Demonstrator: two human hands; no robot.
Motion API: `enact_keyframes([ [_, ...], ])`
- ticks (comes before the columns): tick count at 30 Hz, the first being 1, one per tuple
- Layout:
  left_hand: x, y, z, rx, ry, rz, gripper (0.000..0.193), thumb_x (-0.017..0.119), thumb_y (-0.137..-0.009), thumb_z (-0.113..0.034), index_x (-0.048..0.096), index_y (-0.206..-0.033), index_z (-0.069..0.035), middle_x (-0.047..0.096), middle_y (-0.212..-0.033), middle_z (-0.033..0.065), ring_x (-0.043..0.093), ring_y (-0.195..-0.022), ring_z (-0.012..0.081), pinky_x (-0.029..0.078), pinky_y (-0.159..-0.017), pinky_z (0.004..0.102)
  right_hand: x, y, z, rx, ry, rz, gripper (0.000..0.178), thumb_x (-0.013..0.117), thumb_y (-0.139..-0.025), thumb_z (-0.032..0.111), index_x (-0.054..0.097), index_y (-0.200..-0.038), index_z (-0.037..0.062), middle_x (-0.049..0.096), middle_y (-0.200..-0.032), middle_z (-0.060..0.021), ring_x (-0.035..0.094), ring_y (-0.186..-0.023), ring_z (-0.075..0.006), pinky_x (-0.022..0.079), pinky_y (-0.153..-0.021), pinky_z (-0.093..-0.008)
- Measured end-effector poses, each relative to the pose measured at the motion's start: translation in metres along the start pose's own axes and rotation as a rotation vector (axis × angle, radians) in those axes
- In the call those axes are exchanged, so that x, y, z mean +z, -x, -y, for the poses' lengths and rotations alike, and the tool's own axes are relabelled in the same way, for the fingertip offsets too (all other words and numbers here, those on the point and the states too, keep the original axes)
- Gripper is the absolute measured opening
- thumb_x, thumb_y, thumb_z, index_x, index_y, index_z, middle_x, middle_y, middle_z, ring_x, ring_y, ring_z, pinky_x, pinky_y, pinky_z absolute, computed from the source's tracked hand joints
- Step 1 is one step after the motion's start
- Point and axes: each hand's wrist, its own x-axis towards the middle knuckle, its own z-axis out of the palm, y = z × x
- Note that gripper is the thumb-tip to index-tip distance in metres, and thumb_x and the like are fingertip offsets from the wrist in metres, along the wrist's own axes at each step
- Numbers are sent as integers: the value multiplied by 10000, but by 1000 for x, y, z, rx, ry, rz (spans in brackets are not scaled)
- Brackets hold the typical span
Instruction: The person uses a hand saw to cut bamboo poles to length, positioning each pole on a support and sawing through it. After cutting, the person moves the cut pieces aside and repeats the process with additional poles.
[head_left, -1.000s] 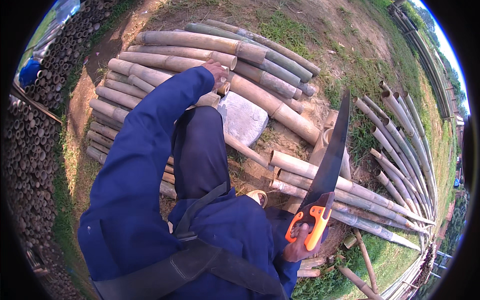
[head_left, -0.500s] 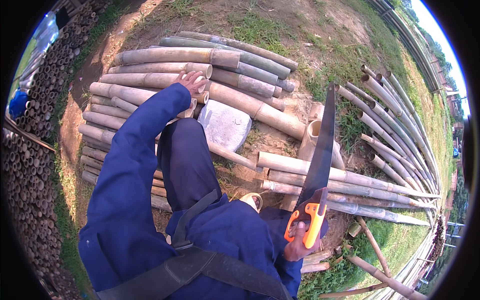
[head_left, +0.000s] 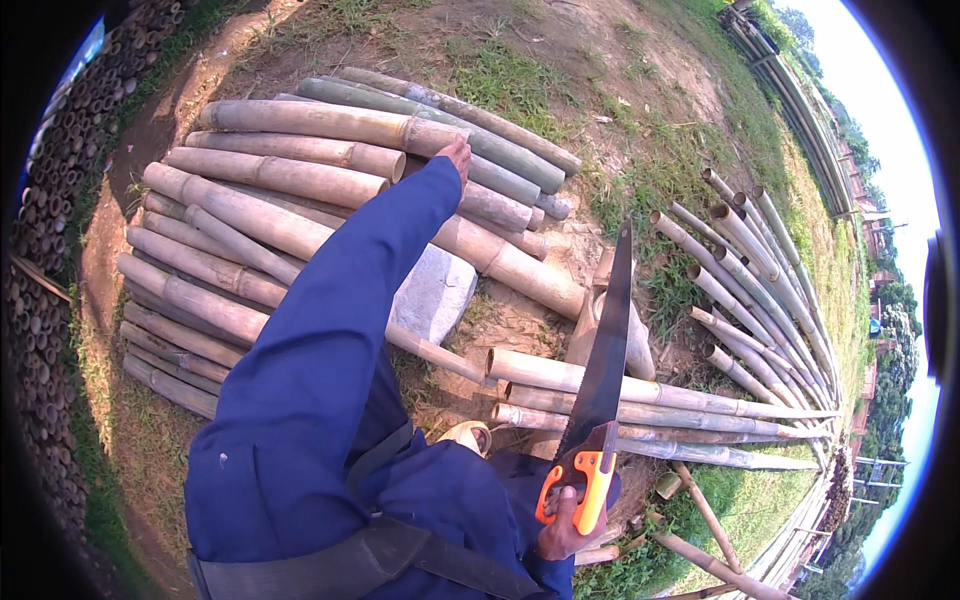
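Holding saw (head_left: 603, 375) in right grip (head_left: 562, 535); left grip (head_left: 457, 156) at bamboo pole (head_left: 320, 119)

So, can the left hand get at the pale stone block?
Probably yes: the left hand is at the end of a bamboo pole, and the nearby stone block shows a bare top.

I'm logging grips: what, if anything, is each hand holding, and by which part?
The right hand holds the handsaw by its orange handle. The left hand is at the end of a bamboo pole, grip unclear.
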Motion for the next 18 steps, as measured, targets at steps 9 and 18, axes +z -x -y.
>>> enact_keyframes([
  [9,-6,74,63,-139,159,107,665,533,-933,-563,569,-1380,-72,528,-1464,92,420,-1408,238,177,-1212,549,0,4,-11,16,-57,-4,302,580,-927,-53,562,-1222,-116,604,-697,-70,534,-539,-106,458,-522,-241],
  [18,20,116,91,-258,605,-410,583,678,-761,36,607,-1317,-121,402,-1552,101,548,-1284,357,495,-1071,430,-10,6,-9,4,-229,-86,72,611,-925,-37,547,-917,-5,582,-680,-65,554,-558,-117,495,-564,-262],
])
